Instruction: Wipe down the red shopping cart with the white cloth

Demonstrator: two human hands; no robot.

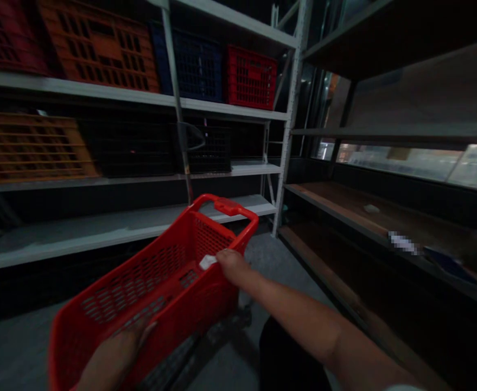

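A red plastic shopping cart (211,301) stands slantwise in front of me, its handle pointing away to the upper right. My right hand (232,265) is closed over the cart's near side rim, close to the handle end. A small crumpled white piece (208,262), like paper or cloth, shows at its fingers; whether it is held cannot be made out. Lower left, my left hand (114,350) grips the same rim nearer the front, its fingertips partly hidden and dim. The visible inside of the basket shows only its slotted floor and walls.
White metal shelving (238,111) runs across the back, carrying an orange crate (103,49), a blue crate (193,65), a red crate (251,77) and a yellow crate (35,149). Dark shelves (344,209) line the right, with a dark blue flat item (450,264).
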